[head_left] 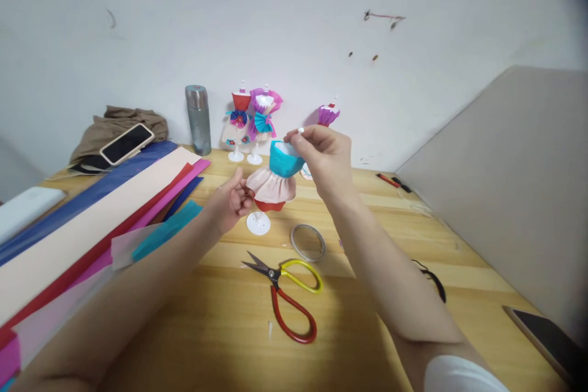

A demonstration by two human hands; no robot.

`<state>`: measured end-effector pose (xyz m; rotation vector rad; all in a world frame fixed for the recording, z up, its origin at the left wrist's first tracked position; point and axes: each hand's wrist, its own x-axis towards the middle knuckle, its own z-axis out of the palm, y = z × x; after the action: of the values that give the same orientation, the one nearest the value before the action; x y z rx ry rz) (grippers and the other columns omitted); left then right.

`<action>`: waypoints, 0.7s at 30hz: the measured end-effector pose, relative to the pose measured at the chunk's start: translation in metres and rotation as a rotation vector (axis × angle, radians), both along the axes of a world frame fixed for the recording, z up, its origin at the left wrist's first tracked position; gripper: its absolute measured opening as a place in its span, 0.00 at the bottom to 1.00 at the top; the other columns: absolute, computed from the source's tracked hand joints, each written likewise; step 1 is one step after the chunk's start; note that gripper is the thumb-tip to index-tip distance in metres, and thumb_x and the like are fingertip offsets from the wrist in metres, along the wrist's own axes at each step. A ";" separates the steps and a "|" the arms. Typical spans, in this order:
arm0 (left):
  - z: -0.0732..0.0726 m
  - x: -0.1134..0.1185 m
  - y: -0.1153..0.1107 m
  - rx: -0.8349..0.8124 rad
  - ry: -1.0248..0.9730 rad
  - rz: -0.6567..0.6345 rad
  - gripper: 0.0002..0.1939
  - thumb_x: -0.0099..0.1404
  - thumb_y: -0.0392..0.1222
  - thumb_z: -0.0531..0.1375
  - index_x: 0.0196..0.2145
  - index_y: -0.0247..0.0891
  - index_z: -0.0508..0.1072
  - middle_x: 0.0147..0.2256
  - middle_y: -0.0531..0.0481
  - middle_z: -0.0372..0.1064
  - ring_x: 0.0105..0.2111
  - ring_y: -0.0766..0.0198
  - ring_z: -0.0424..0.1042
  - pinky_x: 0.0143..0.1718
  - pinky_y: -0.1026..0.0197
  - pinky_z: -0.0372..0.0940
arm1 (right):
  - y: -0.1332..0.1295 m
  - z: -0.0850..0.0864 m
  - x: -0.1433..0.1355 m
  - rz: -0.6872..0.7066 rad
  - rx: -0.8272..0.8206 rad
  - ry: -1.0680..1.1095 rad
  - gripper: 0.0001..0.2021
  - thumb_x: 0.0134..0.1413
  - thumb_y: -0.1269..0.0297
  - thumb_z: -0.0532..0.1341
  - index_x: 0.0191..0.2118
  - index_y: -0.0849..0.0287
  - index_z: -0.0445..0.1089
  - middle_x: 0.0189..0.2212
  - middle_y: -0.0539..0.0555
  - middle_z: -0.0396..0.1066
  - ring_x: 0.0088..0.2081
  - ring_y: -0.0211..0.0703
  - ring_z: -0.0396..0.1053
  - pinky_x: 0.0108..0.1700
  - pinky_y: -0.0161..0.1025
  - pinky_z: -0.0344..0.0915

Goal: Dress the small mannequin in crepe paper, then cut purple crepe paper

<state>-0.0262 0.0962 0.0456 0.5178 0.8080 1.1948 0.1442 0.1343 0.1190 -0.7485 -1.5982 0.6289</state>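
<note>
A miniature dress form wearing a paper dress [285, 160] tilts over the table, its round white base [258, 223] at the lower end. The dress has a turquoise top, a gathered pale pink skirt [272, 185] and a red layer beneath. My right hand [328, 156] pinches the white knob [301, 131] at the neck between thumb and fingers. At the skirt's left edge, my left hand [233, 201] has its fingers curled against the pale pink paper; the fingertips are partly hidden. Scissors [274, 274] with yellow and red handles lie spread in front, beside a roll of clear tape [308, 242].
Behind stand several dressed forms [239, 119] and a grey-green thermos [198, 122]. Coloured paper sheets [98, 214] cover the left side, near a phone [127, 144] and brown cloth [108, 125]. A red pen [388, 180] and another dark-screened device [546, 340] lie right.
</note>
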 end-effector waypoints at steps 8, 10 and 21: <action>-0.006 0.002 -0.010 0.189 0.062 -0.021 0.12 0.57 0.39 0.69 0.26 0.32 0.70 0.21 0.55 0.60 0.16 0.77 0.54 0.13 0.73 0.45 | 0.002 -0.001 -0.002 -0.012 0.016 -0.020 0.09 0.54 0.59 0.63 0.27 0.56 0.71 0.26 0.50 0.72 0.32 0.42 0.72 0.39 0.43 0.71; -0.007 0.002 -0.008 0.206 0.060 -0.005 0.12 0.58 0.39 0.68 0.25 0.32 0.69 0.21 0.55 0.60 0.16 0.76 0.55 0.14 0.73 0.46 | 0.002 -0.001 -0.002 -0.012 0.022 -0.017 0.08 0.54 0.59 0.63 0.27 0.56 0.71 0.26 0.50 0.72 0.32 0.42 0.72 0.38 0.43 0.71; -0.020 0.006 -0.008 0.268 0.055 -0.084 0.18 0.58 0.52 0.68 0.28 0.33 0.70 0.23 0.51 0.65 0.16 0.73 0.59 0.13 0.71 0.49 | 0.007 -0.003 -0.001 -0.025 0.033 -0.024 0.10 0.54 0.55 0.63 0.29 0.55 0.70 0.28 0.50 0.73 0.33 0.43 0.73 0.40 0.44 0.72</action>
<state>-0.0198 0.0883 0.0258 0.7999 0.6683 1.2216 0.1436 0.1411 0.1160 -0.7529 -1.6149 0.5762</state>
